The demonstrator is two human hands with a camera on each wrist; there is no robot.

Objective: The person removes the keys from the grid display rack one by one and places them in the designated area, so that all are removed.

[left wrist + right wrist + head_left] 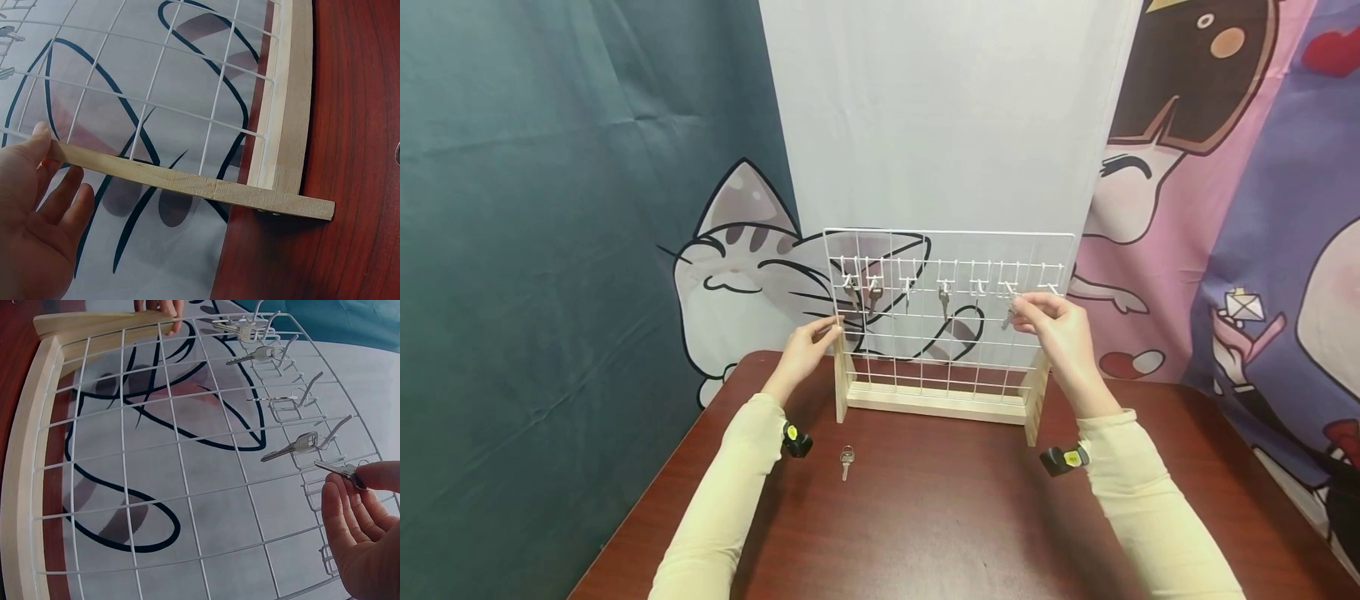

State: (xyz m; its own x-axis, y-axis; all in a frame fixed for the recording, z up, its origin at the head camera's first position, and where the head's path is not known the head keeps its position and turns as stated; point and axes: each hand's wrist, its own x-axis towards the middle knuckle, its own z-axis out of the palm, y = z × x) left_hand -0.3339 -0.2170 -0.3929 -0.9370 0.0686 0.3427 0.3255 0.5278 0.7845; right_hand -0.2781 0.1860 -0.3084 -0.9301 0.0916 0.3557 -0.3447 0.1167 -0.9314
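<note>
A white wire grid rack [951, 232] stands on wooden supports, with several keys hanging from hooks along its upper part. My left hand [811, 340] grips the rack's left side at the top of the wooden post [181, 181], thumb in front and fingers behind. Near a hook toward the rack's right end, my right hand [1060, 329] pinches a silver key [334, 467] between thumb and fingers, its blade pointing out past the fingertips. Beside it in the right wrist view hangs another key [300, 447]. One loose key [847, 462] lies flat on the table in front of the rack's left side.
The reddish-brown table [925, 517] carries the rack near its back edge. A wooden crossbar [936, 402] joins the two supports at the bottom. Printed cloth with a cartoon cat [737, 250] hangs close behind, with a dark green curtain [550, 250] on the left.
</note>
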